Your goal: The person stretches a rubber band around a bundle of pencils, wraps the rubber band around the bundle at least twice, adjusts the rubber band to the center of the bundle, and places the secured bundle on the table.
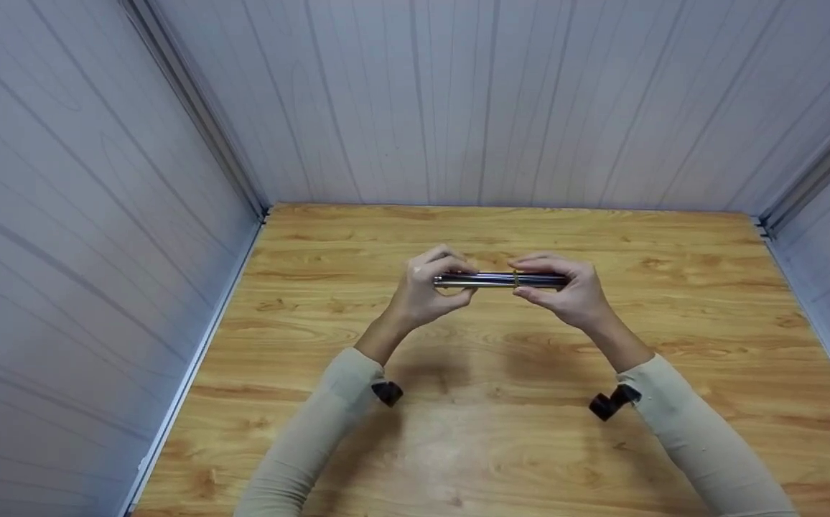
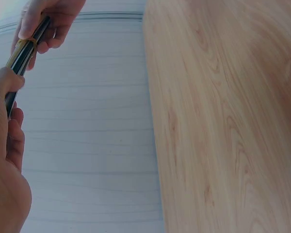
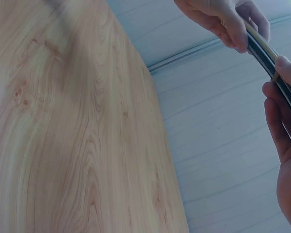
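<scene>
A bundle of slim, pen-like rods (image 1: 492,280), dark with silvery and gold ones among them, is held level above the table between both hands. A thin yellowish rubber band (image 1: 516,278) goes round it right of the middle. My left hand (image 1: 423,289) grips the left end between thumb and fingers. At the other end, my right hand (image 1: 574,293) pinches the bundle, thumb and fingertips close to the band. The left wrist view shows the bundle (image 2: 22,57) slanting between the hands; it also crosses the right wrist view's upper right, the rods (image 3: 263,52) lying side by side.
Beneath the hands lies a wood-grain table (image 1: 487,438). Pale panels stand behind it (image 1: 451,108), along its left side and along its right side. Small black wrist cameras hang at the left cuff (image 1: 388,393) and the right cuff (image 1: 605,406).
</scene>
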